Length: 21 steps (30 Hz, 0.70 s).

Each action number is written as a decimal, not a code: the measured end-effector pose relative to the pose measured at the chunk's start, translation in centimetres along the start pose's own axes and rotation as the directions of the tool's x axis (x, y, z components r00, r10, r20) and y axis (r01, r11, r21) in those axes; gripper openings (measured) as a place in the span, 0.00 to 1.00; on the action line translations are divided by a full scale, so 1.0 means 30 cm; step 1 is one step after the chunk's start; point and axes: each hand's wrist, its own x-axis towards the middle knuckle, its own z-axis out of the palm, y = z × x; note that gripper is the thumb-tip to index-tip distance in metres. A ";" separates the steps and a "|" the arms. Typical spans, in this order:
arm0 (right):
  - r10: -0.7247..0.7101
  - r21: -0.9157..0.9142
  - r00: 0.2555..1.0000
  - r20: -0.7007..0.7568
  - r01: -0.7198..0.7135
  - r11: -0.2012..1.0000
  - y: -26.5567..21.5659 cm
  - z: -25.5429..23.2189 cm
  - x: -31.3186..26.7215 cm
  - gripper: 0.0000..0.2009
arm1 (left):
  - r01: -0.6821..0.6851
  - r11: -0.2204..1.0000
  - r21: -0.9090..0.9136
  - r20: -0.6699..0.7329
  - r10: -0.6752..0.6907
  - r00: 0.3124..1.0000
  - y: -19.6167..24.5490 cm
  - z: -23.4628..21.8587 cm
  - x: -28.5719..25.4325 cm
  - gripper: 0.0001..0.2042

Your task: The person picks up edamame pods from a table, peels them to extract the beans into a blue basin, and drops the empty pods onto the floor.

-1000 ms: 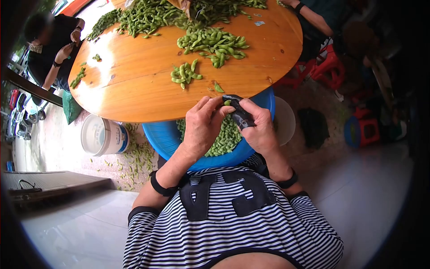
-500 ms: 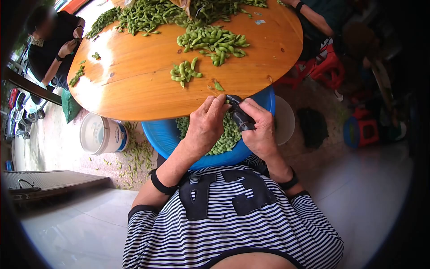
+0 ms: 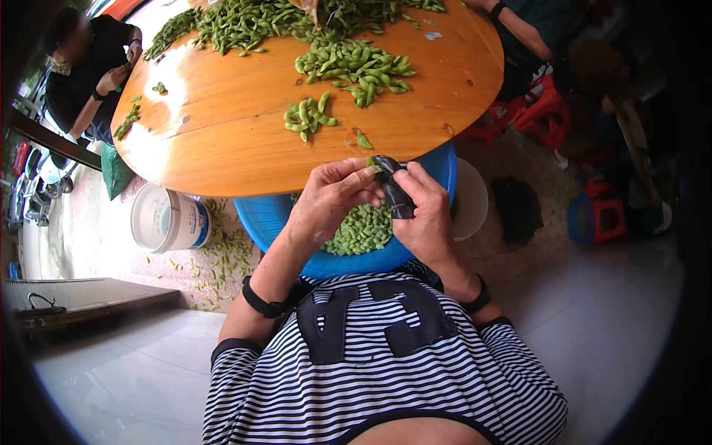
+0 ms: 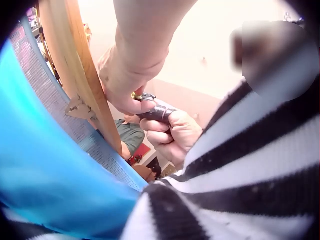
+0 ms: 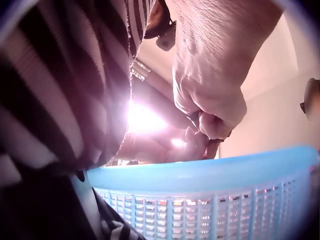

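In the head view my left hand (image 3: 322, 204) pinches a small green soybean pod (image 3: 376, 168) above the basket's far rim. My right hand (image 3: 426, 222) grips a thick, dark rod-like thing (image 3: 399, 200) that looks wrapped in black tape, its far end right at the pod. The left wrist view shows the right fingers curled round this dark thing (image 4: 159, 113), with the left fingertips close against its other end. Below both hands, shelled green beans (image 3: 360, 231) lie in a blue basket (image 3: 256, 222). Single pods rest nearby on the table.
The round wooden table (image 3: 222, 148) overhangs the basket. Heaped pods (image 3: 259, 26) cover its far side, with smaller piles (image 3: 308, 116) nearer. A white bucket (image 3: 152, 219) stands left, beside scattered pods on the floor. Another person (image 3: 89, 67) sits at left; red stools (image 3: 545, 119) stand right.
My left hand has drawn slightly left and turned, its fingers now more spread beside the dark thing. The right hand stays near the same spot, keeping its hold.
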 end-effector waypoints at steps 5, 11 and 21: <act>-0.160 -0.071 0.984 -0.080 0.154 0.985 -0.010 0.011 -0.006 0.17 | 0.006 0.959 -0.283 0.139 0.035 0.990 -0.038 -0.032 0.025 0.10; -0.126 0.009 0.981 -0.148 0.129 0.992 0.014 0.007 0.012 0.15 | -0.110 0.955 -0.275 0.027 0.122 0.992 -0.040 0.019 0.009 0.11; 0.239 0.629 0.943 0.232 -0.333 0.702 0.055 -0.036 0.022 0.14 | -0.157 0.870 0.467 -0.069 0.213 0.975 0.002 0.018 -0.020 0.11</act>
